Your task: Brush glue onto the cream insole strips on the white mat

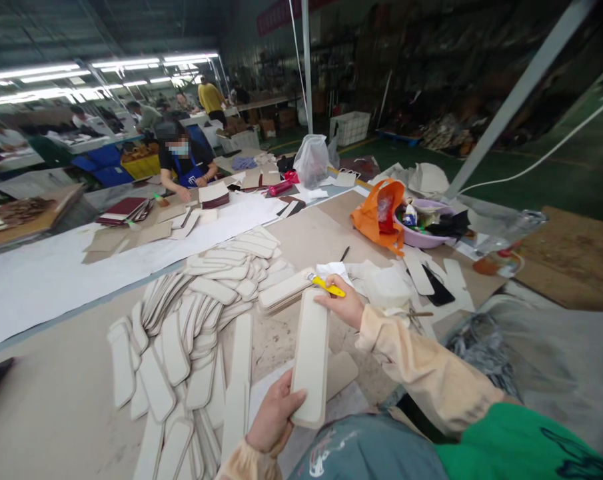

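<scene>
My left hand (275, 412) grips the lower end of a long cream panel (311, 353) with rounded corners, thumb on its face. The panel is tilted up in front of my apron and may be more than one layer. At its upper end my right hand (345, 303) is closed round a small yellow-handled tool (331, 287) with a pale tip, its kind unclear. Right fingers also touch the panel's top edge. Just beyond lies a short stack of like panels (285, 291). To the left spreads a big loose heap of cream panels (191, 320).
An orange bag (376, 212) and a purple basin (424, 233) of odds and ends stand at the right. Paper scraps and a black piece (437, 288) lie nearer. Across the white-covered strip a co-worker (186, 160) handles stacked pieces. A slanted metal post (521, 100) rises at right.
</scene>
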Action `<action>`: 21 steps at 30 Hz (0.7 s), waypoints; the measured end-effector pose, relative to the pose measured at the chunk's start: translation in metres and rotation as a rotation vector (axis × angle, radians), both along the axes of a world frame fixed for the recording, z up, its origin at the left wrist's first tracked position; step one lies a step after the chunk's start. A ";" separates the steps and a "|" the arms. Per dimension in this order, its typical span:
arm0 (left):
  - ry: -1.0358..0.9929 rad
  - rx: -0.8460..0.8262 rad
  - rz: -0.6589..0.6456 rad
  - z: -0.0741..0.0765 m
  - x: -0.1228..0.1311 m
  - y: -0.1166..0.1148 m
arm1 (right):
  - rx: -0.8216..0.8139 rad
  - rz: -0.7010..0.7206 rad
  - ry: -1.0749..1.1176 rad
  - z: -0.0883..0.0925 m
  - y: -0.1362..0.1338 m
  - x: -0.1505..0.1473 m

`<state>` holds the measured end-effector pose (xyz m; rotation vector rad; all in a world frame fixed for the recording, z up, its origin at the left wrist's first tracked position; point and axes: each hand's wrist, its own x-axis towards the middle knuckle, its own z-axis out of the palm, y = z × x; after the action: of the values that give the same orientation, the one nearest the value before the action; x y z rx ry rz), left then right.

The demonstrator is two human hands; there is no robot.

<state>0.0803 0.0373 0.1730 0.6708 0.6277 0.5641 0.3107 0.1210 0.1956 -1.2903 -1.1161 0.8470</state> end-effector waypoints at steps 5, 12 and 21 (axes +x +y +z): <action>0.000 -0.033 0.026 -0.001 0.004 0.001 | -0.007 0.002 -0.005 -0.003 0.004 0.003; 0.131 -0.119 0.155 -0.014 0.007 -0.001 | 0.002 0.005 0.095 -0.009 0.010 0.009; 0.334 -0.108 0.322 -0.037 0.001 0.021 | -0.047 -0.025 0.103 -0.039 0.027 0.032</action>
<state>0.0809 0.0581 0.1364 0.5689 1.0838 0.7167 0.3425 0.1478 0.1569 -1.2820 -1.0021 0.9158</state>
